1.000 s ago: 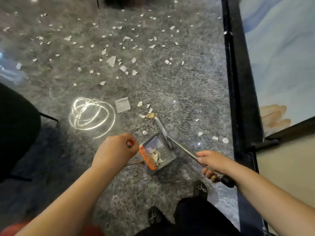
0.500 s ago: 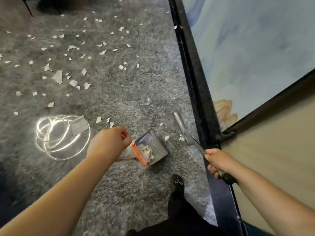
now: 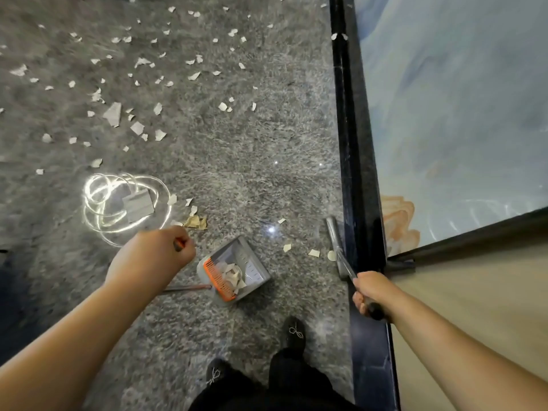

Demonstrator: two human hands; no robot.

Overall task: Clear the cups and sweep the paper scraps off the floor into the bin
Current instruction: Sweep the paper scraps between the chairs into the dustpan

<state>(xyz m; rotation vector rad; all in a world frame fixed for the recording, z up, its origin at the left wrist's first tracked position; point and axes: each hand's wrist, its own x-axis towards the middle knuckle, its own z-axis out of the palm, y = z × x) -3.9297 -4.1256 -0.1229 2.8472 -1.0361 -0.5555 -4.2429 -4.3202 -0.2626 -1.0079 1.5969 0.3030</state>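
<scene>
left hand (image 3: pixel 151 256): clenched round the dustpan's handle top, centre-left of frame
right hand (image 3: pixel 372 292): gripping the broom handle (image 3: pixel 345 264), lower right
dustpan (image 3: pixel 234 269): on the floor, lower centre, some scraps already inside
broom head (image 3: pixel 333 232): against the dark border strip (image 3: pixel 353 161), right of centre
paper scraps (image 3: pixel 136 127): scattered over upper left; three lie between pan and broom
handling: scraps look feather-light and flat, likely to skitter on the polished floor; short low strokes. Keep hold high on both handles
bin: not in view
</scene>
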